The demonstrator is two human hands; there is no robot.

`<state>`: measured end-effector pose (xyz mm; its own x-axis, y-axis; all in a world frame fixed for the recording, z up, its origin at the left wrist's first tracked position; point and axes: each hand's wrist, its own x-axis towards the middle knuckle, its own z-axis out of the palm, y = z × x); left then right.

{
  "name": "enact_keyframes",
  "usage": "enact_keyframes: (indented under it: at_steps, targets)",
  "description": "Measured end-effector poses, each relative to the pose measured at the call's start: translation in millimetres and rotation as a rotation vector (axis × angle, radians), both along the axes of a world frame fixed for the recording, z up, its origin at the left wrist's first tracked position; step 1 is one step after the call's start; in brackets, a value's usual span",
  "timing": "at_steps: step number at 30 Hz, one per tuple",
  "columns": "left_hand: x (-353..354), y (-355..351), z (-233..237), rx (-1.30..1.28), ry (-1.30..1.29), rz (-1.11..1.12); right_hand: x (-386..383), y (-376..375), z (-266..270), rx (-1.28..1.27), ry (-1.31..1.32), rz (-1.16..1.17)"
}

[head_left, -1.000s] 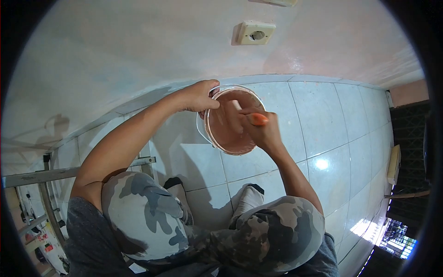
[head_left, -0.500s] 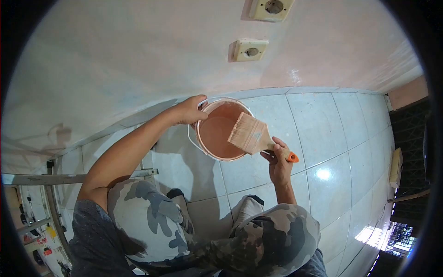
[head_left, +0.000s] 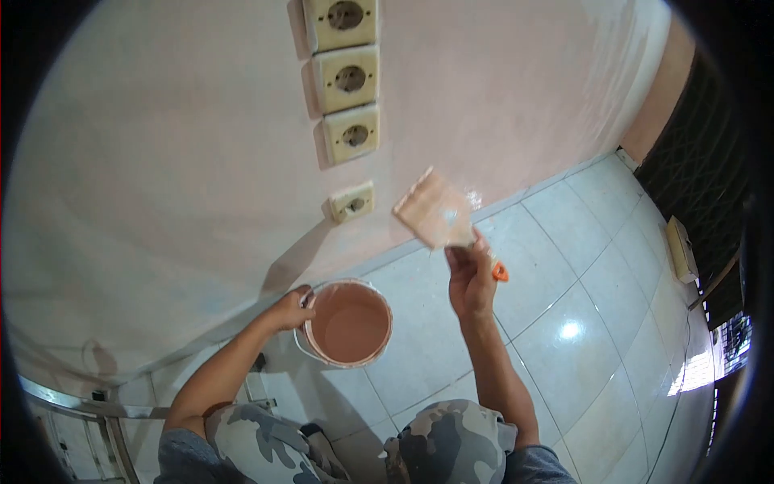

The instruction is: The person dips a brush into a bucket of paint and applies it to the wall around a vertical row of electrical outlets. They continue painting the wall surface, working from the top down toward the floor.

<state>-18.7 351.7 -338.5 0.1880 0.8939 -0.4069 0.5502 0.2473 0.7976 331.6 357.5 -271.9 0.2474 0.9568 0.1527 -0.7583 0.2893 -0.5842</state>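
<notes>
My left hand (head_left: 289, 311) grips the rim of a round paint bucket (head_left: 384, 339) from the left, fingers closed over its edge. Pinkish-brown paint (head_left: 349, 324) lies inside the bucket. My right hand (head_left: 472, 278) is closed around the handle of a wide paintbrush (head_left: 439, 214), raised to the right of the bucket. The brush's paint-coated bristles point up and left, overlapping the lower wall in this view. An orange handle end shows below my fingers.
Several cream sockets (head_left: 351, 79) run up the pinkish wall (head_left: 500, 89). White floor tiles (head_left: 556, 266) spread below. A metal frame (head_left: 81, 407) stands at the lower left. Near a dark lattice gate (head_left: 693, 153) lies a cream box (head_left: 681, 250).
My right hand has lifted the brush up from over the bucket toward the wall. The view has tilted upward, so more sockets show. My left hand keeps hold of the rim.
</notes>
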Motion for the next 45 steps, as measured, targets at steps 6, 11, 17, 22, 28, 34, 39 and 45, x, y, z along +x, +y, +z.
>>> enact_keyframes:
  at_steps: [6, 11, 17, 22, 28, 34, 39, 45]
  targets:
    - [-2.0, 4.4, -3.8, -0.019, 0.028, -0.027, 7.1, 73.8, 108.2, 0.318, -0.130, -0.237]
    - [-1.7, 4.9, -0.8, -0.097, 0.004, -0.039, -10.2, 103.2, 159.6, 0.427, -0.061, -0.245]
    - [-3.1, 3.2, -8.0, -0.069, 0.096, 0.005, -36.6, 100.1, 123.7, 0.338, -0.195, -0.288]
    - [2.4, 0.1, 9.6, -0.100, -0.042, -0.023, -41.5, 60.0, 45.2, 0.146, -0.378, -0.325]
    - [2.4, 3.3, 9.5, -0.105, 0.002, -0.040, -24.2, 57.2, 83.8, 0.198, -0.248, -0.369]
    - [-3.7, 2.1, 3.9, -0.121, -0.040, -0.026, -31.6, 95.9, 194.3, 0.496, -0.097, -0.386]
    - [-0.2, -3.9, 14.3, -0.091, -0.059, -0.022, -41.4, 112.8, 208.0, 0.541, -0.140, -0.406]
    - [-4.8, 2.4, 1.9, -0.127, 0.051, -0.051, -48.0, 98.9, 148.6, 0.449, -0.268, -0.405]
